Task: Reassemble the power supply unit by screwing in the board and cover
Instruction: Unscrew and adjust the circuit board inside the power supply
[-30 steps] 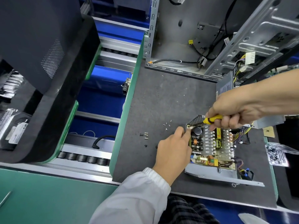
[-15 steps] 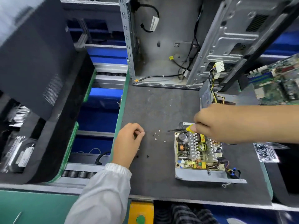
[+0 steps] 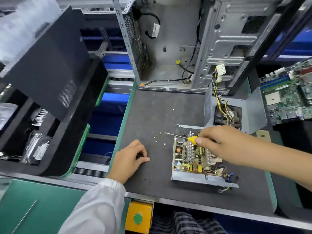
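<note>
Half the board (image 3: pixel 190 156) under right hand (image 3: pixel 219 142)

Right hand (image 3: pixel 217 142) covered most of screwdriver (image 3: pixel 191 139) handle; only yellow end and shaft showed. Same hand and forearm hid rear right part of board (image 3: pixel 190 156). Left hand (image 3: pixel 130 157) fingertips curled onto mat (image 3: pixel 160 112); whether they pinched anything could not be told. Loose screws (image 3: pixel 157 138) too small to count reliably, possibly six or seven. Motherboard (image 3: pixel 287 95) cut off by right edge. Computer case (image 3: pixel 185 39) cut off by top edge. Upper left corner blurred.
</note>
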The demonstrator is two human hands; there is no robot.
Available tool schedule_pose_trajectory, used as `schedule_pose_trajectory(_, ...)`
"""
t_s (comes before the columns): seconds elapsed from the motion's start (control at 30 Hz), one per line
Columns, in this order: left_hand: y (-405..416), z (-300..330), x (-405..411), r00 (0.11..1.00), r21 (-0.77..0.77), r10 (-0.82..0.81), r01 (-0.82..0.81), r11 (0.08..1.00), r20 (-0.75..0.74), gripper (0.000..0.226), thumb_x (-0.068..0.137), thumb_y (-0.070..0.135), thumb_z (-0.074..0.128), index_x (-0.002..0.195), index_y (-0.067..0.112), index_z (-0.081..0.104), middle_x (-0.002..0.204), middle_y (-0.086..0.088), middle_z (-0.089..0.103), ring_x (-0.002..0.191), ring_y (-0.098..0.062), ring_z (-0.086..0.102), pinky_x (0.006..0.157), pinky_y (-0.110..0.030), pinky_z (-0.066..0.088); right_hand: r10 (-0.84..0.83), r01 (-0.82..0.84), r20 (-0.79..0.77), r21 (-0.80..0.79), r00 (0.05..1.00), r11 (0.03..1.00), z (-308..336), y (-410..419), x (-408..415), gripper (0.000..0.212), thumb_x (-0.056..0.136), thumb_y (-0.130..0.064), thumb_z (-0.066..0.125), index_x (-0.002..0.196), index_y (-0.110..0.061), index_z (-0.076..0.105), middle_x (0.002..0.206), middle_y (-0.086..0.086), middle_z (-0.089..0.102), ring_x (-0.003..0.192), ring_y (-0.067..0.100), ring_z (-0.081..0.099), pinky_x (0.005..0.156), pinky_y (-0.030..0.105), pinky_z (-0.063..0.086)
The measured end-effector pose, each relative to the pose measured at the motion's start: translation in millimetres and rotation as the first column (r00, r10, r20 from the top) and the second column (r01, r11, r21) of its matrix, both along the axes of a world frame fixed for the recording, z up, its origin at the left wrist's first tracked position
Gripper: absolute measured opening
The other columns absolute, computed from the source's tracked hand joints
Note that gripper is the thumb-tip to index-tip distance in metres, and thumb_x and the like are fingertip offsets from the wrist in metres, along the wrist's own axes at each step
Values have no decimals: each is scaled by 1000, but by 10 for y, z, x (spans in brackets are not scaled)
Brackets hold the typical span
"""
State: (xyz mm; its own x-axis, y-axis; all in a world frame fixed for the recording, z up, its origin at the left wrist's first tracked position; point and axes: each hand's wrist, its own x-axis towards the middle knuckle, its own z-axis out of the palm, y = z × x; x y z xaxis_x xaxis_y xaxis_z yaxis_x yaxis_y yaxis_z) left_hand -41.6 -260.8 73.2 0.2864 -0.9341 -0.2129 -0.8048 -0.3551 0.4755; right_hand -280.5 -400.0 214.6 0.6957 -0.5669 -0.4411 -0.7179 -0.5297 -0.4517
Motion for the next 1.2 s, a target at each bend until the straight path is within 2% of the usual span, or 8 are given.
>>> schedule_pose_trajectory(0.13, -197, 299, -245, 901, -214, 181, -281, 935, -393, 20, 80, 16, 79, 70, 23, 63, 78, 11, 66, 65, -4, 54, 65, -19, 42, -71, 69, 136, 18, 988, 997, 113, -111, -333, 40, 97, -40, 40, 70, -12, 49, 60, 3, 51, 51, 8, 41, 55, 24, 35)
schedule_pose_trajectory(0.2, -367, 567, -506, 635, -206, 200, -506, 838, -746, 12, 81, 13, 77, 76, 18, 67, 76, 5, 69, 62, -7, 55, 55, -17, 43, -166, 154, 223, 71, 960, 985, 160, -131, -558, 39, 97, -37, 42, 70, -9, 49, 56, 0, 49, 46, 6, 38, 49, 19, 33)
schedule_pose_trajectory(0.27, -533, 767, -828, 200, -10, 130, -577, 817, -971, 12, 78, 14, 74, 89, 16, 70, 81, -1, 72, 62, -6, 60, 49, -14, 44, -288, 247, 311, 166, 905, 955, 176, -109, -782, 38, 95, -37, 43, 68, -12, 50, 52, -4, 50, 41, 4, 38, 45, 14, 32)
schedule_pose_trajectory(0.33, -662, 878, -1112, -90, 165, 139, -527, 833, -986, 29, 77, 13, 67, 105, 8, 68, 87, -5, 74, 71, -8, 68, 53, -14, 51, -371, 302, 377, 229, 849, 925, 143, -42, -952, 37, 90, -42, 42, 65, -16, 51, 54, -1, 50, 43, 4, 38, 45, 12, 31)
schedule_pose_trajectory(0.4, -793, 957, -1365, -260, 281, 167, -501, 818, -951, 29, 77, 10, 62, 104, 0, 67, 86, -10, 74, 74, -12, 72, 57, -14, 55, -414, 336, 422, 248, 807, 909, 99, 24, -1112, 34, 84, -50, 41, 69, -22, 54, 57, 1, 51, 46, 5, 38, 47, 14, 32)
schedule_pose_trajectory(0.67, -1056, 1060, -1900, -663, 585, 263, -323, 744, -701, 16, 76, 16, 70, 87, 5, 69, 83, -4, 67, 71, -12, 67, 64, -21, 60, -253, 291, 435, -24, 864, 956, 30, 116, -1470, 35, 84, -59, 29, 91, -40, 57, 72, -12, 53, 58, 6, 45, 55, 19, 33)
schedule_pose_trajectory(0.87, -1106, 1046, -2044, -631, 562, 267, -327, 760, -729, 13, 75, 17, 68, 81, 7, 72, 79, -2, 68, 69, -11, 69, 64, -20, 59, -176, 245, 361, -154, 916, 957, 54, 91, -1566, 33, 88, -57, 24, 95, -39, 51, 90, -23, 51, 75, 8, 48, 62, 23, 37)
schedule_pose_trajectory(1.2, -1079, 934, -2059, -515, 418, 179, -397, 817, -839, 18, 78, 22, 65, 71, 9, 76, 76, -2, 69, 71, -10, 70, 60, -19, 58, -176, 245, 337, -174, 925, 954, 74, 93, -1640, 36, 90, -55, 26, 102, -39, 55, 78, -20, 55, 75, 8, 51, 62, 26, 43)
